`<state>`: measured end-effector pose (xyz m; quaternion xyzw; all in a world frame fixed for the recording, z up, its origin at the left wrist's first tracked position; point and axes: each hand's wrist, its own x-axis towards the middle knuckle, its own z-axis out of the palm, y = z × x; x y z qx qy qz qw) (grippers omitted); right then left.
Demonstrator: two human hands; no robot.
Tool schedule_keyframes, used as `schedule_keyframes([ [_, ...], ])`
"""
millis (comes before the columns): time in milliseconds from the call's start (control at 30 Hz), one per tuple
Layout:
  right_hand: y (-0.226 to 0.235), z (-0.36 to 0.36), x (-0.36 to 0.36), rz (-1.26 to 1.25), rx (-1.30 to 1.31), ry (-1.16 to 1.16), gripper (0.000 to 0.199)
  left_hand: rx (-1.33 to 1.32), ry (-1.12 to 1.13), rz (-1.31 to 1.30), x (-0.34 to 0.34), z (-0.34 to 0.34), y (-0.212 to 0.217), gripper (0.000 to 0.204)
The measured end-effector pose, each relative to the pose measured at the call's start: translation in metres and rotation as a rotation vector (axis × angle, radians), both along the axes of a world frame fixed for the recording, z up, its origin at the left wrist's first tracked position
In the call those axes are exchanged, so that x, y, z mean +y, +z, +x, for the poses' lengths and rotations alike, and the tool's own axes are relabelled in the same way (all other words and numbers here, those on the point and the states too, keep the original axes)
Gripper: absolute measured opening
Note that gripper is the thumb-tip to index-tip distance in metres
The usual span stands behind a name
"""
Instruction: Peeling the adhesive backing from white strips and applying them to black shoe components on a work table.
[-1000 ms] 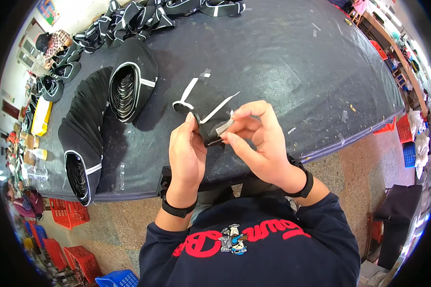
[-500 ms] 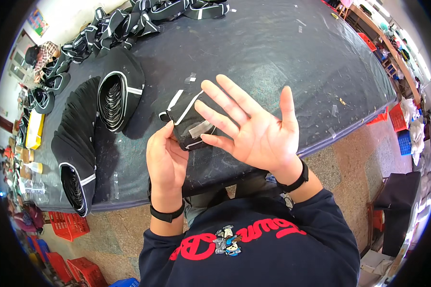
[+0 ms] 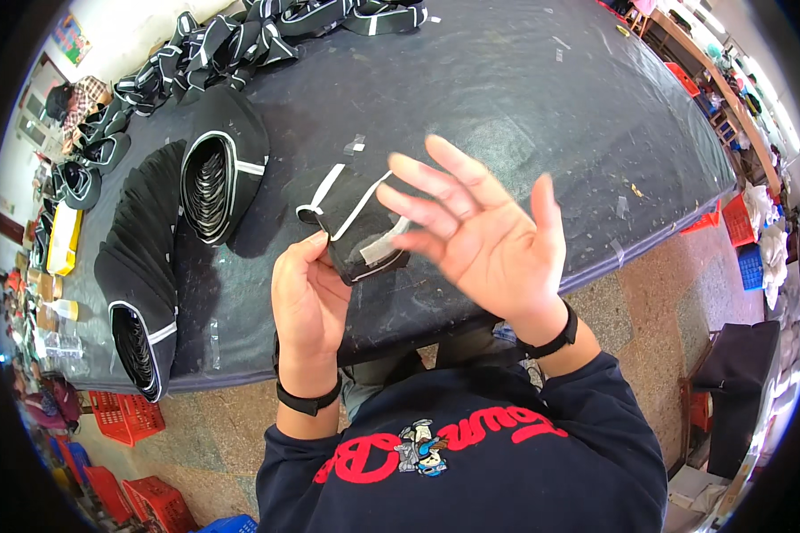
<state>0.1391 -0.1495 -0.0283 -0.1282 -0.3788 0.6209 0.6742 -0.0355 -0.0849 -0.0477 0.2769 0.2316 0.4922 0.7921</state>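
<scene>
My left hand (image 3: 311, 298) pinches the near left edge of a black fabric band (image 3: 350, 252) with white edging, between thumb and fingers. The band stands curved just above or on the dark table, and a pale translucent strip (image 3: 381, 250) lies along its near side. My right hand (image 3: 502, 244) is spread, palm toward me, to the right of the band. Its fingertips overlap the band's right end in the view and are slightly blurred; I cannot tell whether they touch it. Nothing shows in the right palm.
Two nested stacks of similar black bands, a near stack (image 3: 138, 266) and a farther stack (image 3: 240, 133), stand at the left on the table (image 3: 471, 98). More loose bands (image 3: 231, 44) are heaped along the far edge. Red baskets (image 3: 126, 416) sit on the floor. Another person (image 3: 84, 102) is far left.
My right hand has shifted slightly right, with its fingers curling a little, uncovering more of the band. The band has tilted slightly rightward; my left hand keeps its pinch.
</scene>
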Motion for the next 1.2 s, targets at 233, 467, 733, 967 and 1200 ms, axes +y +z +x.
schedule_keyframes([
  [233,-0.005,0.010,0.021,0.715,-1.788,-1.479,0.025,0.049,-0.067,0.099,-0.006,0.000,0.005,0.022],
  [467,-0.007,0.019,0.027,1.092,-1.717,-1.554,0.015,0.100,-0.140,0.040,-0.007,0.003,0.003,0.030],
  [733,-0.007,-0.005,0.004,0.829,-1.510,-1.017,0.013,0.330,0.100,0.237,0.000,0.028,-0.003,0.037],
  [967,-0.013,-0.015,-0.013,0.164,-0.845,-0.366,0.008,0.373,0.176,0.272,-0.013,0.033,0.018,0.037],
  [1200,-0.030,-0.019,-0.009,-0.019,-0.628,-0.343,0.007,0.370,0.119,0.267,-0.008,0.022,0.005,0.036],
])
